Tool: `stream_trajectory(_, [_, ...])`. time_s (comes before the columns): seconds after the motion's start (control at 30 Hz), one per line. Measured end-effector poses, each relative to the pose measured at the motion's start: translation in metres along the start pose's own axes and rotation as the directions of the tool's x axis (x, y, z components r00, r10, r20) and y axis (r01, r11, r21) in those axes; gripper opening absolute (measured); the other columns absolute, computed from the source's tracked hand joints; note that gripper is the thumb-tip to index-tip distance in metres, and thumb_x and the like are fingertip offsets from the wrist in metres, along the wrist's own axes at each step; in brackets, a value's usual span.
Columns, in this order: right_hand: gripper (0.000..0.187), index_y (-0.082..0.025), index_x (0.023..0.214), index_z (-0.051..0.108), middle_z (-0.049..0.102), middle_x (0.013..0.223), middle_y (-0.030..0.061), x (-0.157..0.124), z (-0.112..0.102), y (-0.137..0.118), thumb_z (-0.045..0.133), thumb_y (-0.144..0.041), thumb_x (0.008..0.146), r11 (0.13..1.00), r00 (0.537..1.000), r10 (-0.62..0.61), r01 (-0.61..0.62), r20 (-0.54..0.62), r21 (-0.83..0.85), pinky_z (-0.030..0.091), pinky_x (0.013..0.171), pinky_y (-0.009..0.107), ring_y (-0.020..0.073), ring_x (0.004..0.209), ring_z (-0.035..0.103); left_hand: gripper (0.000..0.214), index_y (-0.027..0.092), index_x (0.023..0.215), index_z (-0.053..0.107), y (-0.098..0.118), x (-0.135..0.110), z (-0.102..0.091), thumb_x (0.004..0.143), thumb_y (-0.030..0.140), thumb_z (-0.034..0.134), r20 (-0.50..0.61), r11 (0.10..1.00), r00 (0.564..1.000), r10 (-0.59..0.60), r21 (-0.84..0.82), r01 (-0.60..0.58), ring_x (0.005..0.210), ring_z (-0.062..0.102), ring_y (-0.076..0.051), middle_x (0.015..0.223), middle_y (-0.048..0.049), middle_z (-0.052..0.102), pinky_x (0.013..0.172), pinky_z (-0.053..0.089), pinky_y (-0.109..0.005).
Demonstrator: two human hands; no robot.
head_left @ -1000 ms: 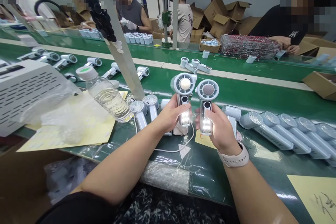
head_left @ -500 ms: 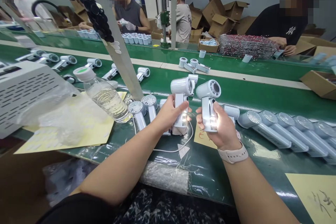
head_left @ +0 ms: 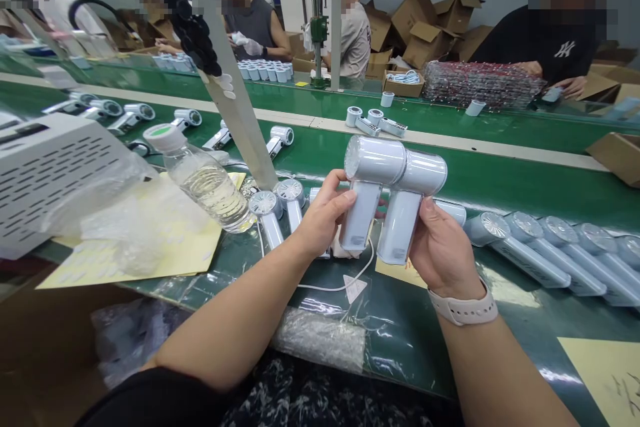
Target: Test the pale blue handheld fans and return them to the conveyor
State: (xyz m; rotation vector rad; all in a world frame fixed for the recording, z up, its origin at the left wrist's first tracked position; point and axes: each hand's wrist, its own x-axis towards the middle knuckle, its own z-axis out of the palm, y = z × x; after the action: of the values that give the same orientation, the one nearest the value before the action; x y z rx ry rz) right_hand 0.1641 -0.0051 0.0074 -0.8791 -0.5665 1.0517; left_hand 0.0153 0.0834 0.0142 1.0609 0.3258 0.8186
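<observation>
My left hand grips a pale blue handheld fan by its handle, thumb along the side. A second handheld fan of the same kind is held by the handle in my right hand. Both are raised above the bench, upright, with their barrel heads touching or nearly so and smooth handle faces turned toward me. The fingers behind the handles are mostly hidden. Below them a white cable curves past a small white triangle on the bench.
More fans lie in a row at right. Two fans are beside a tilted water bottle at left. A slanted post stands behind the bottle. Co-workers sit across the green belt. Yellow paper lies lower right.
Both fans have been turned round, so smooth handle faces replace the lit, detailed side. The right fan has come close against the left one. My right wrist has rotated.
</observation>
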Motion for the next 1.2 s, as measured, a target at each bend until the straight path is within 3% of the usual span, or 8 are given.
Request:
stream_trajectory(0.1, [0.02, -0.023, 0.09, 0.073, 0.075, 0.09, 0.004, 0.004, -0.001, -0.001, 0.062, -0.04, 0.092, 0.996, 0.996, 0.073, -0.072, -0.043, 0.044, 0.062, 0.078, 0.038, 0.0214, 0.083, 0.071, 0.061, 0.019, 0.104, 0.054, -0.001, 0.001, 0.001, 0.063, 0.043, 0.091, 0.035, 0.99, 0.993, -0.112, -0.079, 0.114, 0.078, 0.073, -0.022, 0.085, -0.0024, 0.07, 0.079, 0.056, -0.038])
stream_trajectory(0.2, [0.026, -0.022, 0.087, 0.073, 0.07, 0.076, 0.0034, 0.004, 0.001, -0.005, 0.052, -0.036, 0.092, 0.982, 0.985, 0.172, -0.172, 0.003, 0.079, 0.061, 0.071, 0.034, 0.0187, 0.071, 0.067, 0.061, 0.016, 0.099, 0.06, -0.003, 0.001, 0.001, 0.055, 0.038, 0.096, 0.076, 0.974, 0.977, -0.201, -0.094, 0.207, 0.069, 0.066, -0.014, 0.077, 0.0011, 0.063, 0.074, 0.053, -0.031])
stream_trajectory(0.3, [0.033, -0.02, 0.076, 0.071, 0.068, 0.069, 0.0044, 0.0, 0.005, -0.007, 0.047, -0.038, 0.09, 0.975, 0.977, 0.209, -0.212, 0.05, 0.072, 0.056, 0.057, 0.029, 0.016, 0.058, 0.061, 0.059, 0.015, 0.09, 0.061, -0.007, 0.001, 0.001, 0.056, 0.05, 0.095, 0.039, 0.985, 0.987, -0.158, -0.063, 0.16, 0.066, 0.059, -0.01, 0.076, 0.0021, 0.06, 0.067, 0.049, -0.026])
stream_trajectory(0.47, [0.037, -0.019, 0.072, 0.067, 0.066, 0.07, 0.0046, -0.003, 0.005, -0.007, 0.051, -0.047, 0.089, 0.985, 0.98, 0.16, -0.167, 0.12, 0.049, 0.054, 0.055, 0.03, 0.0152, 0.056, 0.058, 0.066, 0.014, 0.09, 0.062, -0.012, 0.002, -0.001, 0.068, 0.074, 0.074, 0.023, 0.988, 0.988, -0.154, -0.025, 0.155, 0.074, 0.064, -0.017, 0.081, -0.0048, 0.066, 0.07, 0.053, -0.032])
stream_trajectory(0.7, [0.018, -0.024, 0.085, 0.066, 0.064, 0.074, 0.0003, -0.001, -0.002, -0.014, 0.065, -0.042, 0.081, 0.995, 0.994, 0.015, -0.026, 0.111, 0.101, 0.051, 0.057, 0.034, 0.018, 0.063, 0.061, 0.042, 0.02, 0.118, 0.055, -0.003, 0.004, -0.007, 0.084, 0.035, 0.075, 0.135, 0.985, 0.983, -0.122, -0.108, 0.137, 0.102, 0.072, -0.027, 0.108, -0.0089, 0.074, 0.091, 0.054, -0.042])
stream_trajectory(0.9, [0.02, -0.028, 0.094, 0.069, 0.073, 0.087, 0.004, -0.002, -0.006, -0.017, 0.063, -0.044, 0.083, 0.999, 0.999, -0.018, 0.016, 0.045, 0.05, 0.057, 0.086, 0.05, 0.0278, 0.088, 0.07, 0.055, 0.022, 0.117, 0.053, 0.002, 0.002, -0.004, 0.076, 0.041, 0.083, 0.12, 0.994, 0.987, -0.102, -0.012, 0.104, 0.094, 0.076, -0.029, 0.107, -0.0109, 0.076, 0.08, 0.057, -0.039])
stream_trajectory(1.03, [0.024, -0.031, 0.107, 0.069, 0.076, 0.089, 0.0024, -0.003, 0.001, -0.016, 0.061, -0.039, 0.085, 0.996, 1.0, -0.026, 0.024, 0.016, 0.086, 0.06, 0.081, 0.051, 0.0269, 0.086, 0.072, 0.067, 0.024, 0.106, 0.05, 0.001, -0.001, -0.003, 0.063, 0.058, 0.088, 0.072, 0.995, 0.993, -0.093, 0.037, 0.091, 0.084, 0.076, -0.025, 0.093, -0.0057, 0.077, 0.071, 0.056, -0.033])
stream_trajectory(1.2, [0.029, -0.035, 0.118, 0.066, 0.077, 0.089, 0.0007, -0.004, 0.007, -0.015, 0.059, -0.033, 0.09, 0.994, 1.0, -0.004, 0.005, -0.01, 0.107, 0.062, 0.078, 0.047, 0.0232, 0.083, 0.074, 0.072, 0.024, 0.103, 0.05, -0.003, 0.0, -0.004, 0.056, 0.064, 0.088, 0.017, 0.995, 0.997, -0.081, 0.065, 0.079, 0.072, 0.072, -0.018, 0.081, 0.0005, 0.072, 0.064, 0.051, -0.027])
